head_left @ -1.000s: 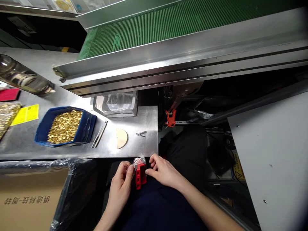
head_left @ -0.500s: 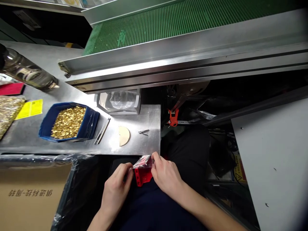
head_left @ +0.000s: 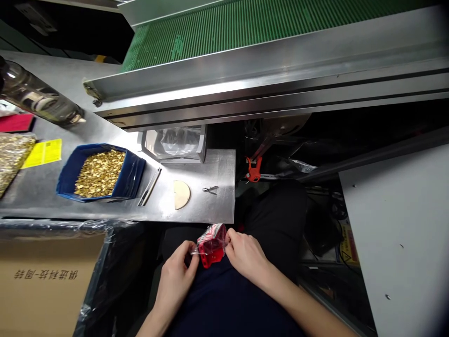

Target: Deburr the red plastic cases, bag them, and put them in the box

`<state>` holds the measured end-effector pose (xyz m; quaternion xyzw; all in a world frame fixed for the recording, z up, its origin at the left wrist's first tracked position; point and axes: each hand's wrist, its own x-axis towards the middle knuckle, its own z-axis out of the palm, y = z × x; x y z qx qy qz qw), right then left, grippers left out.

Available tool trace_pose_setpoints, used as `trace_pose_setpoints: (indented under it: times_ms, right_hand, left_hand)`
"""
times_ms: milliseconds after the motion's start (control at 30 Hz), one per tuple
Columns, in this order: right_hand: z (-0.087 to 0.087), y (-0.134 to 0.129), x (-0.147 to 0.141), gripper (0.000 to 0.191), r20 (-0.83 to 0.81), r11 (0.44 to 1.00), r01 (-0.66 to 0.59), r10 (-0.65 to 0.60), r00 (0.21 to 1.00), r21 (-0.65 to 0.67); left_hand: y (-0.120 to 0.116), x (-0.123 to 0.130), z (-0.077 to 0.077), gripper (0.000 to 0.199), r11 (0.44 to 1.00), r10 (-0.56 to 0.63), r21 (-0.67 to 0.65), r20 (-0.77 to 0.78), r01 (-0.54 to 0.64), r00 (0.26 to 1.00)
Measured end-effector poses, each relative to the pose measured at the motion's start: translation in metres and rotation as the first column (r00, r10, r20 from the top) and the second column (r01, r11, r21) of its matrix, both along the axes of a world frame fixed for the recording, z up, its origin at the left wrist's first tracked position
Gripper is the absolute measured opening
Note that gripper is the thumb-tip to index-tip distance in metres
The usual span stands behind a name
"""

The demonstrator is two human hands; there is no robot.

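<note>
Over my lap, a clear plastic bag [head_left: 204,239] is stretched between both hands, partly over a red plastic part [head_left: 213,257] with holes along its edge. My left hand [head_left: 178,267] pinches the bag's left side between thumb and fingers. On the other side, my right hand [head_left: 244,250] grips the bag's right edge, its fingertips close against the red part. Beyond my hands, on the metal table [head_left: 199,213], lie a pair of nail clippers [head_left: 210,189] and a pale half-round disc [head_left: 181,194].
A blue bin [head_left: 66,180] holds many small brass-coloured pieces, with a slim pen-like tool [head_left: 150,187] beside it. Behind stands a grey tray [head_left: 201,152] of clear bags. A green conveyor [head_left: 224,35] crosses the back. At lower left is a cardboard box [head_left: 45,299]; a bottle [head_left: 38,96] lies upper left.
The plastic bag has come down further over the red part, which now shows through the film. My left hand has shifted slightly right and its fingers have spread a little.
</note>
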<state>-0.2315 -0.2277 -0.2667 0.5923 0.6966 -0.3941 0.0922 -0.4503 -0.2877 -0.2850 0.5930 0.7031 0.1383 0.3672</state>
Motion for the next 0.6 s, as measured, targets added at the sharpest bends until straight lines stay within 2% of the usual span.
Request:
trace_pose_setpoints:
  times_ms: [300,433,600]
  right_hand:
    - [0.001,-0.002,0.005,0.029,-0.055,0.999,-0.008,0.006,0.998,-0.034]
    - [0.000,-0.002,0.003,0.028,0.005,1.000,-0.014,0.014,1.000,-0.020]
    - [0.018,-0.004,0.005,0.022,0.122,0.999,-0.040,0.037,0.992,0.025]
  left_hand:
    - [0.003,0.003,0.007,0.018,0.993,-0.087,-0.077,0.044,0.091,0.995]
    - [0.002,0.004,0.010,0.021,0.987,-0.124,-0.094,0.035,0.127,0.992]
    - [0.011,0.000,0.032,0.013,0.984,-0.134,-0.127,-0.037,0.128,0.990]
